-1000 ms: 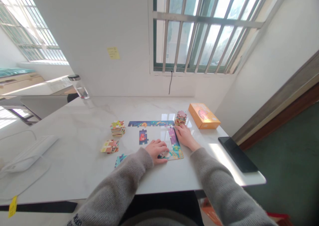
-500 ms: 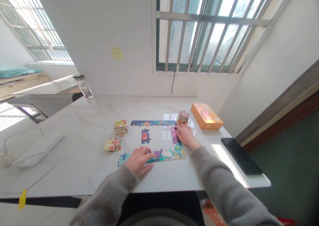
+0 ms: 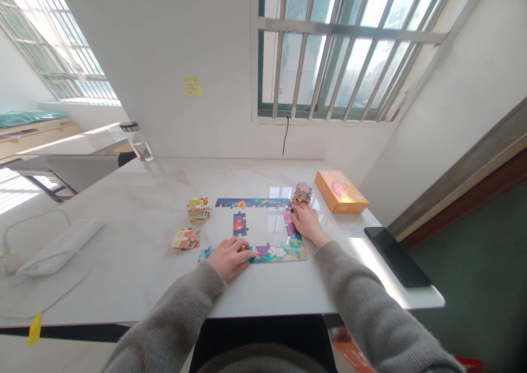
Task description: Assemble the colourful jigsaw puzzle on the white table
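I see a barred window (image 3: pixel 329 49) above a marble-topped table (image 3: pixel 123 241), where a jigsaw border (image 3: pixel 275 254) lies with its middle unfilled, my left hand (image 3: pixel 229 258) curled narrowly at its near edge, pinching a piece or not I cannot tell, my right hand (image 3: pixel 308 223) resting open on its right side.

Left hand (image 3: pixel 230 259), right hand (image 3: pixel 308 223) — touching jigsaw border (image 3: pixel 280 254).
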### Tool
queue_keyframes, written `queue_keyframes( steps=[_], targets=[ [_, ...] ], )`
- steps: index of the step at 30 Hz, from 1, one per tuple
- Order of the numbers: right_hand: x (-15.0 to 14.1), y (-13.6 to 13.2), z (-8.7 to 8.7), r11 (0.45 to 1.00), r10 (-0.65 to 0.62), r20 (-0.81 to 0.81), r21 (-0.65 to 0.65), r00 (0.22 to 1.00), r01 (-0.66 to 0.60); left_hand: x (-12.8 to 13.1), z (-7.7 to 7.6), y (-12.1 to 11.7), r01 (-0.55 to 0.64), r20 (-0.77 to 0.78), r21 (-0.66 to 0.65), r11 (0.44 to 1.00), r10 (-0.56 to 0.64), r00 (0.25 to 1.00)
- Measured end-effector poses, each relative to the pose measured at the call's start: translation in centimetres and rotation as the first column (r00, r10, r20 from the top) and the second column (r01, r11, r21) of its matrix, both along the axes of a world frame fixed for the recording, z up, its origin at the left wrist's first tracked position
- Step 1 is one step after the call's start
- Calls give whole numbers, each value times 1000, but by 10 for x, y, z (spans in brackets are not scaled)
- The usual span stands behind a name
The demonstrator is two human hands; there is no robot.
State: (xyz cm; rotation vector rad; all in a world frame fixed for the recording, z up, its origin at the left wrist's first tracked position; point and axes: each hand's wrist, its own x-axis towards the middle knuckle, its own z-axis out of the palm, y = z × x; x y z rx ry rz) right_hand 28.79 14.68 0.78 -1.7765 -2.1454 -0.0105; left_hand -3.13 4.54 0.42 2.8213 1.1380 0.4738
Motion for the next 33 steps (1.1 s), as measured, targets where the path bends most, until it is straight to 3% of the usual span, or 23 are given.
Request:
queue_keyframes(
  steps=[9, 22, 33],
  targets=[
    [-7, 3, 0, 994, -103, -85, -34, 991, 101, 4, -7, 7, -16, -47, 0, 1000, 16, 999],
    [-6, 7, -2, 990, -137, -173, -54, 975, 130, 5, -10, 11, -38, -49, 16, 999, 39, 998],
    [-11, 5, 3, 990, -137, -110, -37, 985, 133, 2, -11, 15, -54, -35, 2, 999, 54, 998]
  ],
)
